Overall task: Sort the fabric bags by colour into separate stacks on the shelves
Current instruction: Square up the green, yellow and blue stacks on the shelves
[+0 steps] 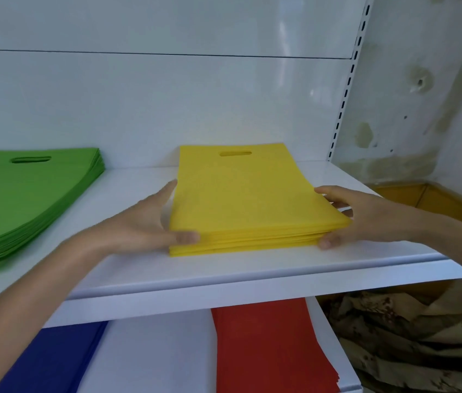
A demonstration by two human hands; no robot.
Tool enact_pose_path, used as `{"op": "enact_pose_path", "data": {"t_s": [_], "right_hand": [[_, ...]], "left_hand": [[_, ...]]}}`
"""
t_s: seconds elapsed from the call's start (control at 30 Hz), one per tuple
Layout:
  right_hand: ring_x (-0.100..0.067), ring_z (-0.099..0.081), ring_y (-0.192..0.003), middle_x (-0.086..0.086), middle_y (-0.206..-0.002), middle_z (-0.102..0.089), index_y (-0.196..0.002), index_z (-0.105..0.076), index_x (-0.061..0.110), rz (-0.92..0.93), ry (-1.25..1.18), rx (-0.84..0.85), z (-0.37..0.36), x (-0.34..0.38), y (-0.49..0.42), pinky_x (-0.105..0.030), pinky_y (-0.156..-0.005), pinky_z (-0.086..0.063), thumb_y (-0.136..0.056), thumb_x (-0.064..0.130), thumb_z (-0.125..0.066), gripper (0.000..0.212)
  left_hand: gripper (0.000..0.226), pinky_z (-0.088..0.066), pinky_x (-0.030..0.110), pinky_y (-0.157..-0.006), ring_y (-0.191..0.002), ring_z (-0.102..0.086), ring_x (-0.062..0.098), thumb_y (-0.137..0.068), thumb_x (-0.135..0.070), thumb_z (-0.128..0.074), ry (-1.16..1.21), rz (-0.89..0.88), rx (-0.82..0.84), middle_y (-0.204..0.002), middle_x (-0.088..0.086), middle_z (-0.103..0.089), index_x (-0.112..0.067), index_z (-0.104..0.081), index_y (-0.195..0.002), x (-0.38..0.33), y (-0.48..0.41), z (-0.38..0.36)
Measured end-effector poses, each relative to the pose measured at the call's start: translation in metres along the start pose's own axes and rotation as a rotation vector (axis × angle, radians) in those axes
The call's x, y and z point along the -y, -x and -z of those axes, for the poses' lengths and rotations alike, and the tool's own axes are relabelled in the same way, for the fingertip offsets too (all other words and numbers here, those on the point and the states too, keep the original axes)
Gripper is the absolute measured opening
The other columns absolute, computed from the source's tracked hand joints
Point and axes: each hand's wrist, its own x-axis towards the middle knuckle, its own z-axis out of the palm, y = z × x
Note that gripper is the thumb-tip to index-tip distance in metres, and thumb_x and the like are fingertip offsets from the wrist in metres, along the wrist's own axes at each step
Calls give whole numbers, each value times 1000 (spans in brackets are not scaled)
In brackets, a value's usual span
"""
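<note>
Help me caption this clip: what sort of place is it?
Probably a shop or stockroom: a white shelf on a slotted upright, with a yellow stack and a green stack of fabric bags.
</note>
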Motion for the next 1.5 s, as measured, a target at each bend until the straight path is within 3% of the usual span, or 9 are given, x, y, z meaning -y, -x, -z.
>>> {"op": "enact_pose_path", "data": {"t_s": [0.07, 0.13, 0.2, 0.27, 0.5, 0.77, 1.0, 1.13, 1.5], "right_hand": [[-8, -37, -127, 7, -147, -35, -144, -22, 39, 6, -94, 14, 0, 4, 2, -29, -104, -34, -37, 70, -71, 121], [-8, -31, -133, 6, -150, -30, -145, -21, 36, 7, -237, -1, -2, 7, 5, -26, -102, -29, -47, 69, -63, 112], [-6, -25, -137, 7, -152, -26, -147, -19, 34, 13, -336, -16, -6, 9, 7, -24, -101, -24, -57, 57, -59, 102], [-4, -22, -138, 12, -152, -22, -148, -16, 32, 29, -310, -38, -12, 10, 9, -22, -104, -23, -58, 56, -58, 102], [-6, -19, -140, 16, -153, -19, -147, -20, 34, -4, -405, -64, -16, 15, 5, -28, -109, -21, -59, 57, -56, 97], [-7, -17, -141, 14, -154, -16, -148, -19, 29, -44, -478, -26, -14, 14, 3, -27, -107, -19, -71, 51, -57, 89], [-11, -35, -133, 9, -149, -32, -149, -20, 20, -57, -553, -20, -14, 21, -3, -28, -109, -29, -61, 47, -66, 102], [-11, -27, -138, 5, -150, -30, -144, -33, 23, -64, -405, -79, 1, 5, -7, -26, -102, -25, -79, 42, -63, 75], [-20, -30, -138, -4, -154, -23, -149, -17, 18, -82, -423, -247, 14, 2, -96, -31, -107, -27, -90, 38, -56, 74]], "left_hand": [[140, -18, 18, -110, -129, -23, -3, -24, -97, -47, 469, -13, -94, -132, -28, -22, -39, -7, -145, -6, -10, -1], [79, -25, 22, -110, -133, -31, 3, -72, -79, -39, 782, -9, -186, -137, -20, -36, -38, -29, -139, -12, -23, -8], [45, -49, 16, -85, -104, -62, 6, -90, -60, -30, 897, 54, -138, -111, -12, -67, -33, -54, -117, -19, -36, -16], [53, -54, 23, -77, -90, -69, 13, -85, -66, -36, 888, 59, -55, -100, -4, -72, -30, -59, -116, -15, -47, -19], [119, -26, 43, -112, -134, -36, 17, -39, -96, -50, 818, 120, -78, -147, -10, -36, -38, -30, -142, 18, -77, -18], [75, -14, 37, -117, -142, -16, 13, -89, -60, -39, 634, 71, -154, -154, -11, -14, -31, -4, -148, -6, -79, -23], [78, -15, 32, -115, -143, -15, 12, -87, -58, -43, 530, 40, -129, -156, -9, -12, -29, -6, -149, -15, -74, -23], [87, -20, 32, -113, -141, -20, 15, -83, -52, -57, 396, 52, -151, -155, -5, -17, -25, -8, -149, -4, -76, -20], [78, -29, 32, -109, -134, -32, 18, -82, -50, -57, 751, 130, -229, -146, -4, -33, -14, -28, -144, 0, -111, 0]]}}
